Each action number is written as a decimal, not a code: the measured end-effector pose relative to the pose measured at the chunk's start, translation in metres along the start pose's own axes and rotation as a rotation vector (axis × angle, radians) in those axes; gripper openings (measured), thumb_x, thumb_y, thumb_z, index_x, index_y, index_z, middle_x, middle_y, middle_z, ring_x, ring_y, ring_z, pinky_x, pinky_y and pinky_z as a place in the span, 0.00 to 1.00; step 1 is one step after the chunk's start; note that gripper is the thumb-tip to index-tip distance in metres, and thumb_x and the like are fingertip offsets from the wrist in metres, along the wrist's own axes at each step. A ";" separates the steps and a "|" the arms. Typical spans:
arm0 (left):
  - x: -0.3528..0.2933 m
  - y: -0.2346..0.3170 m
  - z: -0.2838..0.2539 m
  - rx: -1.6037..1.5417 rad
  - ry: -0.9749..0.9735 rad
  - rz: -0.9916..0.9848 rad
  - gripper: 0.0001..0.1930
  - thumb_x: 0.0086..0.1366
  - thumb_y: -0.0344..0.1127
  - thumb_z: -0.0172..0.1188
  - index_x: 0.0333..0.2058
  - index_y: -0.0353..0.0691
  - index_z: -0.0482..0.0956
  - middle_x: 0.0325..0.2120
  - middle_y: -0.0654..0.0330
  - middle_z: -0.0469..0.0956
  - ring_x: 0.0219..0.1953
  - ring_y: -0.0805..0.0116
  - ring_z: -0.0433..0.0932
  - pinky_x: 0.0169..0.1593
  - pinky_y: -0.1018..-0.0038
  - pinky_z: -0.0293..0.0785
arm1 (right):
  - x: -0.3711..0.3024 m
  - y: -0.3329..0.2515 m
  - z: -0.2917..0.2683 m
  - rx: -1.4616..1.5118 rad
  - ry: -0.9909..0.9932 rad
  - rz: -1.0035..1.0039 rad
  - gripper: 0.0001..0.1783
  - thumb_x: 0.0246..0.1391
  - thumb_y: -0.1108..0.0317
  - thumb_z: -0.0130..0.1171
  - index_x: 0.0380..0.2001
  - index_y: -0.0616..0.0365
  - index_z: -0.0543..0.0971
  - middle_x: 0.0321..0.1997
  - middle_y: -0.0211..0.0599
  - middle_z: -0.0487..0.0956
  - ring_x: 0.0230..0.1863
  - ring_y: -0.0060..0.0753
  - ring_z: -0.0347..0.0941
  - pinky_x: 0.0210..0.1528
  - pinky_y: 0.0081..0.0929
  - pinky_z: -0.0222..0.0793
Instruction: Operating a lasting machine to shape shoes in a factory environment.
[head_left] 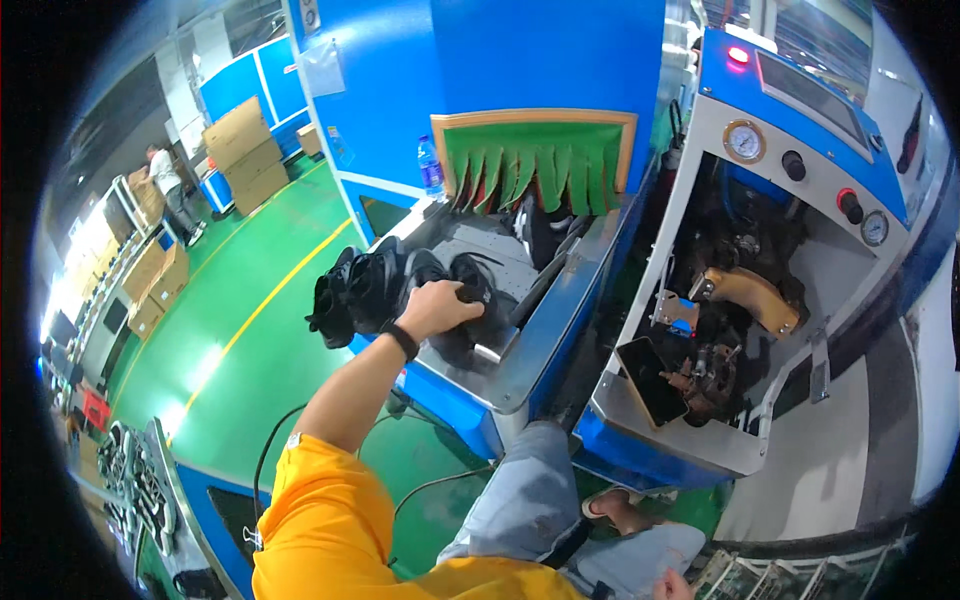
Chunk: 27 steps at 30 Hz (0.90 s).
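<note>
Green factory floor with a yellow line runs under the person, whose grey-trousered knees and yellow sleeve fill the bottom of the view. At about five o'clock, at the very lower edge, the right hand [676,585] barely shows; whether it is clenched or loose cannot be told. Farther out, the left arm reaches toward eleven o'clock, a dark band at the wrist, and the left hand [437,306] lies palm down with fingers curled over a black shoe [470,283] on the grey conveyor [520,262]. It looks like a grasp being taken rather than a lift, though the fingertips are hidden behind the shoe.

The step in hand seems to be picking up one shoe off the belt. The next move would call for a firm close round the upper and a clean lift clear of its neighbours.

More shoes [360,292] bunch at nine o'clock of the hand, black, soft and laced, overhanging the conveyor's end. Beyond hangs a green fringe curtain [535,165] on the blue tunnel, a bottle [430,166] beside it. At two o'clock stands an open press [745,300].
</note>
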<state>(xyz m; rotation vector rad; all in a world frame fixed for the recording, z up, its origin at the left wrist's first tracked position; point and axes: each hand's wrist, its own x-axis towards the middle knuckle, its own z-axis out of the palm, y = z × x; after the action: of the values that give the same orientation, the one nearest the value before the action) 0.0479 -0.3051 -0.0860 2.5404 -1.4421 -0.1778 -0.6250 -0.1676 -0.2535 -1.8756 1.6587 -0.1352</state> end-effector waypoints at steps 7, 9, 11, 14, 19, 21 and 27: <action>-0.230 -0.037 -0.049 -0.522 -0.038 0.056 0.25 0.53 0.49 0.72 0.42 0.34 0.83 0.32 0.47 0.84 0.36 0.53 0.84 0.42 0.64 0.78 | 0.046 -0.022 -0.004 -0.073 -0.178 -0.055 0.22 0.70 0.59 0.51 0.58 0.62 0.79 0.53 0.54 0.82 0.51 0.56 0.78 0.54 0.44 0.72; -0.289 -0.071 -0.053 -0.461 0.005 0.025 0.25 0.51 0.48 0.73 0.40 0.34 0.82 0.36 0.47 0.84 0.38 0.54 0.83 0.46 0.63 0.78 | 0.072 -0.012 0.011 -0.044 -0.051 -0.248 0.22 0.69 0.60 0.53 0.58 0.62 0.79 0.55 0.54 0.81 0.56 0.56 0.77 0.57 0.43 0.71; -0.373 -0.106 -0.070 -0.297 0.169 0.062 0.23 0.51 0.46 0.72 0.38 0.32 0.83 0.37 0.47 0.84 0.41 0.53 0.84 0.48 0.63 0.78 | 0.082 -0.034 0.016 -0.037 -0.086 -0.409 0.21 0.67 0.61 0.55 0.58 0.61 0.78 0.56 0.54 0.81 0.57 0.55 0.77 0.59 0.42 0.70; -0.503 -0.124 -0.112 -0.355 0.225 -0.376 0.25 0.47 0.45 0.75 0.38 0.30 0.83 0.40 0.48 0.84 0.44 0.52 0.83 0.53 0.63 0.77 | 0.098 -0.103 0.012 -0.060 -0.322 -0.355 0.22 0.66 0.62 0.56 0.58 0.63 0.78 0.57 0.54 0.80 0.58 0.55 0.76 0.61 0.41 0.69; -0.659 -0.159 -0.164 -0.008 0.538 -0.693 0.25 0.45 0.43 0.76 0.39 0.31 0.84 0.39 0.49 0.84 0.43 0.54 0.83 0.52 0.65 0.77 | 0.105 -0.140 0.021 -0.117 -0.354 -0.602 0.23 0.65 0.62 0.57 0.57 0.65 0.78 0.55 0.56 0.81 0.56 0.55 0.78 0.59 0.40 0.70; -0.714 -0.176 -0.193 0.132 0.567 -0.847 0.23 0.48 0.41 0.75 0.39 0.31 0.84 0.37 0.49 0.84 0.41 0.55 0.83 0.50 0.66 0.77 | 0.106 -0.156 0.026 -0.106 -0.386 -0.630 0.23 0.64 0.62 0.58 0.58 0.65 0.77 0.54 0.57 0.81 0.55 0.55 0.78 0.59 0.40 0.71; -0.818 -0.268 -0.239 0.687 0.886 -1.675 0.24 0.63 0.53 0.65 0.43 0.35 0.84 0.34 0.49 0.84 0.36 0.54 0.83 0.45 0.65 0.77 | 0.119 -0.161 0.035 -0.117 -0.439 -0.556 0.24 0.64 0.61 0.58 0.58 0.64 0.77 0.54 0.57 0.81 0.56 0.56 0.78 0.59 0.40 0.72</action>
<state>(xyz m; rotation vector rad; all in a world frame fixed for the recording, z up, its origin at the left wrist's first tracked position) -0.0983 0.5609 0.0794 2.7889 1.1938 1.1519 -0.4456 -0.2623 -0.2373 -2.2181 0.8481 0.1432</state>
